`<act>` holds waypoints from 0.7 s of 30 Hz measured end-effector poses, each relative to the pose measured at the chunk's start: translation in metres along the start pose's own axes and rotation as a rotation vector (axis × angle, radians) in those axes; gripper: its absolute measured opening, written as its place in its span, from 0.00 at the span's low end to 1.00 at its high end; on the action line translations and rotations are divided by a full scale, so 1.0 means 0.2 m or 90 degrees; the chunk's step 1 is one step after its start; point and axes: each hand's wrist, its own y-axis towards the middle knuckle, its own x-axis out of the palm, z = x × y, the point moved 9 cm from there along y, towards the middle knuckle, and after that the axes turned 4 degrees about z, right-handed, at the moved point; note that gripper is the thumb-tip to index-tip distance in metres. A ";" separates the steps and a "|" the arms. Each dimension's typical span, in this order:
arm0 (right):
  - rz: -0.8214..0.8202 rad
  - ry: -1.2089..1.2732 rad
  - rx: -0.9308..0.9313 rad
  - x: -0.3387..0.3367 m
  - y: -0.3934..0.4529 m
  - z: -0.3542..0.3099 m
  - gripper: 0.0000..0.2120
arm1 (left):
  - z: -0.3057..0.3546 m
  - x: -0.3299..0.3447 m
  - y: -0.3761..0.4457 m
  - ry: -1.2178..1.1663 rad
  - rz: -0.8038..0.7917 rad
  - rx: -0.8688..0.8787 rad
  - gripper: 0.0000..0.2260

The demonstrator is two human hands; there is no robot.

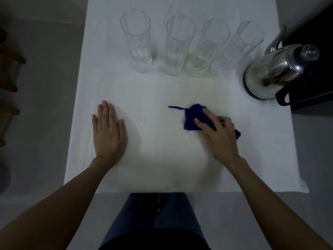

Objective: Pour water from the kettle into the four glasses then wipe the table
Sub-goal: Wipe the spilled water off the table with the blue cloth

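Four tall clear glasses stood in a row at the far side of the white surface (153, 91): first glass (137, 42) apart on the left, second glass (177, 46), third glass (207, 49) and fourth glass (236, 51) close together, bases nearly touching. Faceted walls, thick patterned bottoms; water level hard to tell. Kettle (275, 69) stood right of the fourth glass, at the surface's right edge: shiny steel, rounded body, thin curved spout pointing away, clear knob on the lid, black handle toward the person. A black block (315, 83) sat just behind and beside the kettle.

Blue cloth (193, 117) lay right of centre on the surface, crumpled, soft-looking, a thin tail sticking out to the left. Right hand (218, 136) pressed on the cloth, fingers bent over it and holding it down; grip partly closed round the fabric, one cloth corner showing past the knuckles. Left hand (108, 130) lay flat on the surface at left, fingers straight and together, holding nothing, well apart from the cloth. Small wet glints (137, 124) showed just right of the left thumb, and near the cloth's near edge. Surface covered in a smooth white sheet. Dark trousers (144, 222) below the near edge.
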 end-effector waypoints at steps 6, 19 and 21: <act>0.096 -0.040 0.306 0.00 0.15 0.16 0.23 | -0.01 -0.02 -0.02 0.004 -0.016 0.034 0.26; -0.028 0.102 -0.126 0.20 0.17 -0.59 0.23 | -0.21 -0.05 -0.09 0.046 -0.024 -0.056 0.26; -0.039 0.082 -0.172 0.18 0.05 -0.53 0.25 | -0.21 -0.05 -0.09 0.045 -0.021 -0.056 0.26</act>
